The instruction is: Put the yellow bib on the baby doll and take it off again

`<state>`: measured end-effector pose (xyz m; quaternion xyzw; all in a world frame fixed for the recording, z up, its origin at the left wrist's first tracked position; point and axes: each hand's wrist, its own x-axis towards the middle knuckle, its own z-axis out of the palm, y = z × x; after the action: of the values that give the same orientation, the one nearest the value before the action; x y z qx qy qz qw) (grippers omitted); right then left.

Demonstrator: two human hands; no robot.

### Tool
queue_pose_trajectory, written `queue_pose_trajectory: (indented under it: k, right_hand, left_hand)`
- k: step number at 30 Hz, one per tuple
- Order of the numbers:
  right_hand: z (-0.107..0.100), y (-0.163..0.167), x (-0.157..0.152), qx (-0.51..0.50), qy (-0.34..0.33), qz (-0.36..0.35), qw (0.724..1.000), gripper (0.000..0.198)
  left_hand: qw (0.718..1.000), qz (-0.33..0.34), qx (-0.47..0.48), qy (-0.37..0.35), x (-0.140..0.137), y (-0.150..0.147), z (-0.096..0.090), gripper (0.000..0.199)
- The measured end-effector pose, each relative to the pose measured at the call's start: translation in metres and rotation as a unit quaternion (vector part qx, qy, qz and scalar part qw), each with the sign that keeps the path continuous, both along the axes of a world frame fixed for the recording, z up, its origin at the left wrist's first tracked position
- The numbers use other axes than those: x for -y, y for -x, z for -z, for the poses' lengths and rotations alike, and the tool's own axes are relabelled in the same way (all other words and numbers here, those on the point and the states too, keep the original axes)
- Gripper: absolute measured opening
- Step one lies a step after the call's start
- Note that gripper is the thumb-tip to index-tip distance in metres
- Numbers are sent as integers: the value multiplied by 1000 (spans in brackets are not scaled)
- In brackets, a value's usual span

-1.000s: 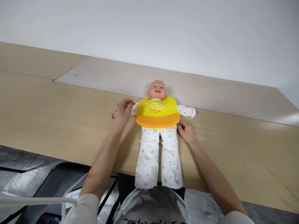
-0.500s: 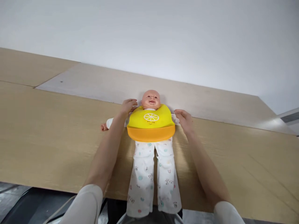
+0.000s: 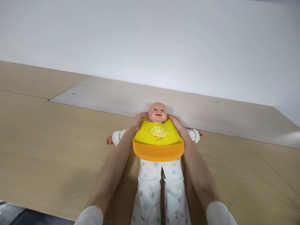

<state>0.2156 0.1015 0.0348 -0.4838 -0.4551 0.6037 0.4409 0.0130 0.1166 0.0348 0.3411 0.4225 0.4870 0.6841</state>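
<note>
A baby doll point(image 3: 157, 112) in white patterned clothes lies on its back on the table. Over its chest rests a yellow silicone bib point(image 3: 158, 129) with a white citrus slice print and an orange catch pocket at the bottom. At the bib's upper left edge, my left hand point(image 3: 140, 119) is closed on it beside the doll's neck. My right hand point(image 3: 175, 121) grips the bib's upper right edge in the same way. Most fingertips are hidden behind the bib and the doll's head.
The wooden table point(image 3: 58, 150) extends to both sides. Along its far side a paler board point(image 3: 112, 93) meets the white wall point(image 3: 150, 43). A dark object point(image 3: 35, 218) shows below the front edge at the lower left.
Both hands have moved inward from beside the doll's shoulders to the bib at its neck. The camera view has shifted, so the doll appears lower and slightly further right.
</note>
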Motion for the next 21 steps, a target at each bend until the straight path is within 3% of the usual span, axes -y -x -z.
queue_pose_trajectory:
  k: [6, 11, 18, 21]
  right_hand:
    - [2, -8, 2, -43, 64, -7, 997, 37]
    - [10, -16, -4, -95, 36, 43, 994, 35]
    - [13, -20, 0, -65, -17, 25, 997, 44]
    - [14, -19, -1, -5, -38, 24, 999, 42]
  left_hand:
    - [997, 28, 46, 58, 7, 7, -1, 70]
    - [998, 40, 30, 27, 13, 10, 3, 87]
    - [999, 20, 46, 3, 23, 9, 5, 82]
    - [998, 22, 56, 2, 29, 6, 5, 76]
